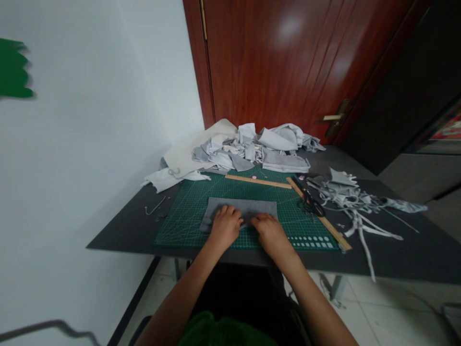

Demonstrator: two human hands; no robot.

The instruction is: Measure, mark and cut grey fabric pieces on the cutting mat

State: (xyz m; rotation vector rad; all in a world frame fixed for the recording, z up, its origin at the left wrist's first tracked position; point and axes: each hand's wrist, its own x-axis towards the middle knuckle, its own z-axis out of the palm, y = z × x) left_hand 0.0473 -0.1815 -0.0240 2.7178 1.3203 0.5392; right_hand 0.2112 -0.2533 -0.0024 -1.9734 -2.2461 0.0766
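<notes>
A grey rectangular cloth (248, 206) lies flat on the green cutting mat (187, 206), near the mat's front edge. My left hand (227, 223) rests on the left half of the cloth, its fingers bent and close together. At the cloth's right half, my right hand (267, 228) presses on the near edge with curled fingers. Both hands seem to pinch or press the near edge; the fingertips are too small to make out fully. A wooden ruler (257, 181) lies beyond the cloth, and a second ruler (329, 226) slants along the right.
Grey and white cloth scraps (248, 149) are heaped at the table's back, before a red-brown door (266, 62). Black scissors (312, 204) lie across the right ruler. More scraps and strips (353, 202) spread over the right side. A white wall (90, 120) stands at left.
</notes>
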